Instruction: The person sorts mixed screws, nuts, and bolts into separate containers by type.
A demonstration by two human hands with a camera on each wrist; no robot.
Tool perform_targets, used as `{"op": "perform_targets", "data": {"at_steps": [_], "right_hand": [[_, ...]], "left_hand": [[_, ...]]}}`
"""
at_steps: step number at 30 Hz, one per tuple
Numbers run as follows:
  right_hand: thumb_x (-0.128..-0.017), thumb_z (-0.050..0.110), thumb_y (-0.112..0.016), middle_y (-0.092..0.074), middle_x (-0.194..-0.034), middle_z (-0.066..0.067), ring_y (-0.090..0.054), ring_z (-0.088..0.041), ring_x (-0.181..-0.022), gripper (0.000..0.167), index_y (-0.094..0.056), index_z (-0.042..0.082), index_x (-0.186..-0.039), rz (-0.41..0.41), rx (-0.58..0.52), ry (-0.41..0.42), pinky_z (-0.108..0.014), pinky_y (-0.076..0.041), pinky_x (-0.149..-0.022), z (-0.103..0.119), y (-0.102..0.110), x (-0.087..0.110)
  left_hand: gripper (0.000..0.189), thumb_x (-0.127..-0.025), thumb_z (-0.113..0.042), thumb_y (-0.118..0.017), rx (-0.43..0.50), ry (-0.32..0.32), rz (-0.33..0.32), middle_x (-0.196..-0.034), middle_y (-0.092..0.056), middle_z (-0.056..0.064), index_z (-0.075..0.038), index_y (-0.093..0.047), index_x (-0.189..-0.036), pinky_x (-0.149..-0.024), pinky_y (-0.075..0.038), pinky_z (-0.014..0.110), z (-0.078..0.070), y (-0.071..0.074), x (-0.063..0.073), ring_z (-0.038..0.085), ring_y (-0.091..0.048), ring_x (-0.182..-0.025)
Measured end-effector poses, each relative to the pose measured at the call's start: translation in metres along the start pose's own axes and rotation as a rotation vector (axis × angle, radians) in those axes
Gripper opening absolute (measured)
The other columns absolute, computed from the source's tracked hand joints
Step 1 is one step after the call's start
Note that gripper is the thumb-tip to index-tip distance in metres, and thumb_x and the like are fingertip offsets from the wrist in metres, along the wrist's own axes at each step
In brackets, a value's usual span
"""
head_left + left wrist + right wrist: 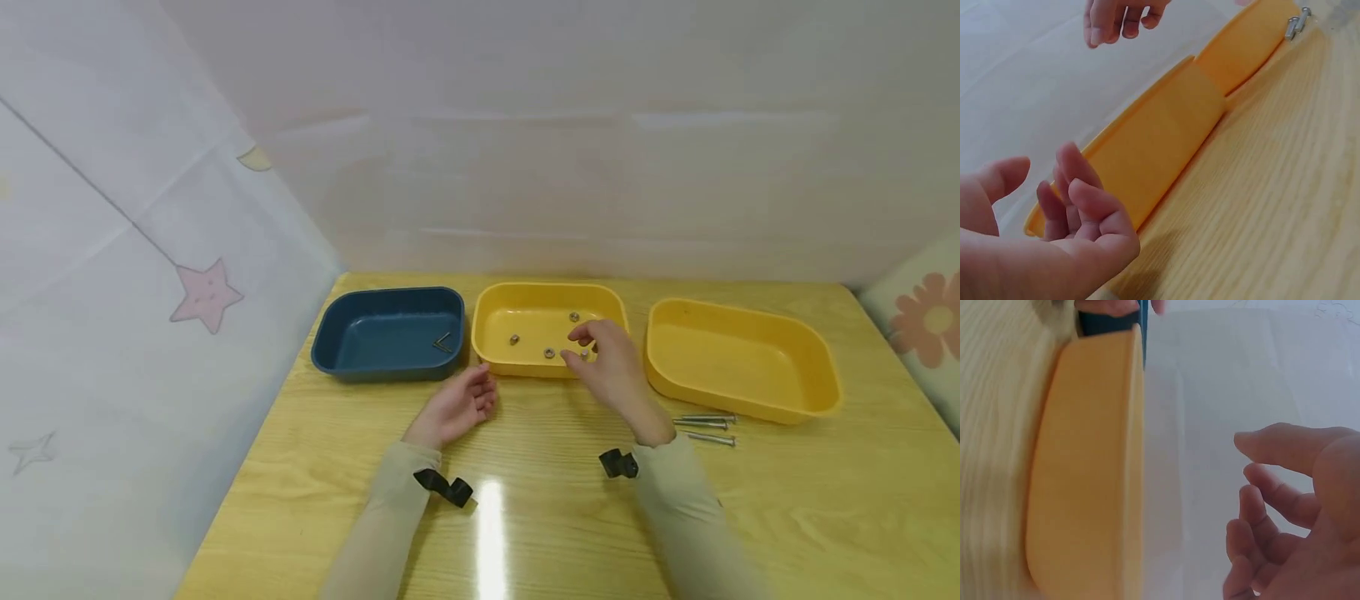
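Over the front right part of the middle yellow tray (491,362) hovers my right hand (613,371). Its thumb and bent fingers stand apart, and nothing shows between them in the right wrist view. Several small metal nuts (550,353) lie spread on that tray's floor, some close to the right fingertips. My left hand (455,407) is at the tray's front left corner, palm turned inward and fingers loosely curled, holding nothing. Whether its fingertips touch the tray wall, I cannot tell.
A dark blue tray (386,373) on the left holds a few thin screws (442,342). To the right sits another yellow tray (738,404), slightly angled. Several long bolts (705,423) lie on the wooden table (540,517) in front of it. A pale curtain hangs behind.
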State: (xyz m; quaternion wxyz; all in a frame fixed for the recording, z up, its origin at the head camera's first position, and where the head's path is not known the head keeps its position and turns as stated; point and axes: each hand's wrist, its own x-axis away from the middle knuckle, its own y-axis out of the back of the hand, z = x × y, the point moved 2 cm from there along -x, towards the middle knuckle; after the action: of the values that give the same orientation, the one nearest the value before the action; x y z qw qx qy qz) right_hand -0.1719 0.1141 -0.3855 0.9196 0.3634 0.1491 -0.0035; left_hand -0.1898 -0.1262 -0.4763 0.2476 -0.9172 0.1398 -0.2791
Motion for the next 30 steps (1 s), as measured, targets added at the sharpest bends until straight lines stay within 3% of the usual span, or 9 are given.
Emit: {"op": "perform_targets", "data": {"at_steps": [3, 7, 9, 13, 18, 23, 30], "right_hand": [[-0.089, 0.015, -0.069, -0.061, -0.097, -0.015, -0.054, -0.031, -0.087, 0.021, -0.064, 0.001, -0.104, 0.007, -0.005, -0.01, -0.04, -0.043, -0.077, -0.005, 0.02, 0.008], [-0.091, 0.017, -0.067, -0.061, -0.094, -0.012, -0.053, -0.026, -0.084, 0.02, -0.064, 0.002, -0.104, -0.037, 0.005, -0.03, -0.033, -0.042, -0.074, -0.015, 0.05, 0.022], [-0.091, 0.019, -0.067, -0.061, -0.092, -0.011, -0.052, -0.021, -0.082, 0.02, -0.065, 0.003, -0.103, -0.072, 0.018, -0.035, -0.027, -0.042, -0.07, -0.021, 0.066, 0.03], [-0.092, 0.024, -0.067, -0.061, -0.089, -0.005, -0.049, -0.007, -0.078, 0.021, -0.065, 0.007, -0.103, -0.119, 0.042, -0.063, -0.018, -0.04, -0.064, -0.036, 0.095, 0.049], [-0.092, 0.023, -0.066, -0.057, -0.084, 0.007, -0.047, 0.002, -0.072, 0.019, -0.065, 0.007, -0.103, -0.14, 0.055, -0.127, -0.015, -0.039, -0.06, -0.07, 0.123, 0.085], [-0.093, 0.02, -0.065, -0.057, -0.079, 0.018, -0.049, 0.003, -0.069, 0.017, -0.066, 0.005, -0.102, -0.107, 0.057, -0.205, -0.016, -0.039, -0.058, -0.111, 0.128, 0.122], [-0.094, 0.018, -0.063, -0.061, -0.087, 0.003, -0.051, -0.002, -0.072, 0.023, -0.065, 0.002, -0.11, 0.034, -0.015, -0.251, -0.021, -0.042, -0.059, -0.147, 0.111, 0.137]], "left_hand": [[0.017, -0.103, -0.021, -0.045, -0.095, 0.021, 0.047, -0.09, -0.062, -0.001, -0.015, -0.059, -0.096, -0.076, -0.044, 0.024, 0.004, -0.009, 0.008, 0.013, -0.057, -0.084], [0.018, -0.102, -0.02, -0.048, -0.214, 0.031, 0.105, -0.093, -0.065, 0.0, -0.006, -0.056, -0.11, -0.077, -0.048, 0.026, 0.012, -0.033, 0.009, 0.014, -0.063, -0.085], [0.023, -0.101, -0.018, -0.048, -0.239, 0.028, 0.118, -0.094, -0.065, 0.0, -0.001, -0.053, -0.115, -0.076, -0.049, 0.026, 0.016, -0.047, 0.006, 0.014, -0.063, -0.084], [0.028, -0.1, -0.016, -0.049, -0.232, 0.024, 0.086, -0.091, -0.066, 0.0, 0.004, -0.053, -0.119, -0.072, -0.049, 0.025, 0.029, -0.076, -0.003, 0.013, -0.064, -0.08], [0.033, -0.099, -0.013, -0.049, -0.223, 0.037, 0.069, -0.089, -0.064, 0.0, 0.007, -0.052, -0.124, -0.07, -0.048, 0.023, 0.052, -0.112, -0.018, 0.013, -0.063, -0.076], [0.036, -0.099, -0.012, -0.049, -0.208, 0.075, 0.074, -0.088, -0.063, 0.001, 0.009, -0.05, -0.128, -0.066, -0.047, 0.021, 0.07, -0.136, -0.028, 0.012, -0.062, -0.074], [0.04, -0.102, -0.017, -0.046, -0.099, 0.142, 0.051, -0.098, -0.06, 0.004, 0.004, -0.047, -0.136, -0.07, -0.043, 0.021, 0.079, -0.156, -0.043, 0.015, -0.058, -0.085]]}}
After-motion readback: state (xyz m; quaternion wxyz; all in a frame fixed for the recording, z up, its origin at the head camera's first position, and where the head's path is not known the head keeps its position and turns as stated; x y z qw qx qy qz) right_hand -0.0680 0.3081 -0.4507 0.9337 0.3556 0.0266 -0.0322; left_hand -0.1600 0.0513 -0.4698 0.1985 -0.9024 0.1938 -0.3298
